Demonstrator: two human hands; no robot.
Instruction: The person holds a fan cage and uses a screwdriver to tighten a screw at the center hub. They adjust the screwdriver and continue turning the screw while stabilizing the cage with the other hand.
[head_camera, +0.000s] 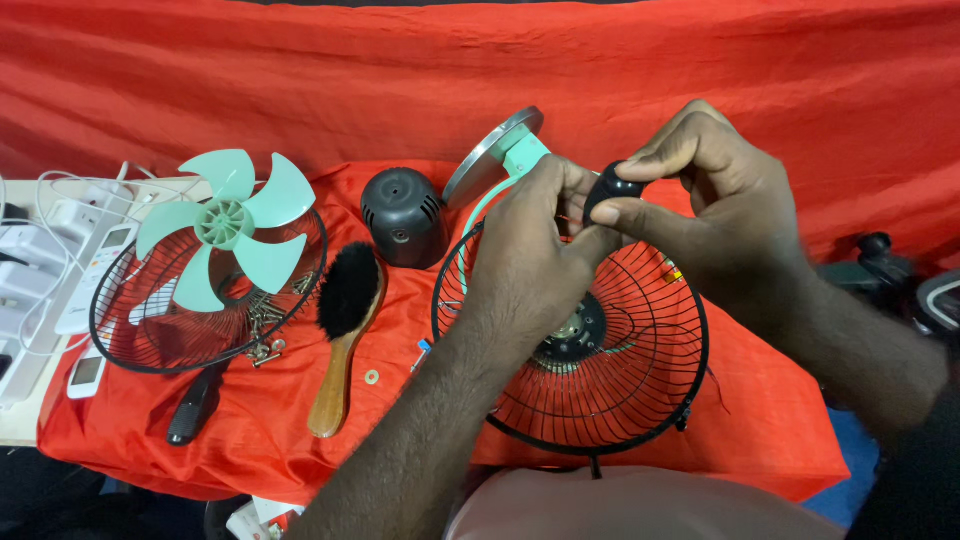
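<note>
A small table fan lies on its back on the red cloth, its black wire rear guard (620, 370) facing me and its mint-green neck (523, 155) and round silver base (490, 155) pointing away. My left hand (530, 260) grips the fan near the top of the guard. My right hand (710, 195) pinches a small black rounded part (608, 187) between thumb and fingers, just above the guard. The motor hub (578, 335) shows at the guard's centre.
A mint fan blade (228, 222) rests on a second wire guard (150, 320) with loose screws (265, 320). A black motor cover (403, 215), a wooden brush (345, 330), a washer (372, 377), a black-handled tool (195, 405), and white remotes and cables (85, 275) lie left.
</note>
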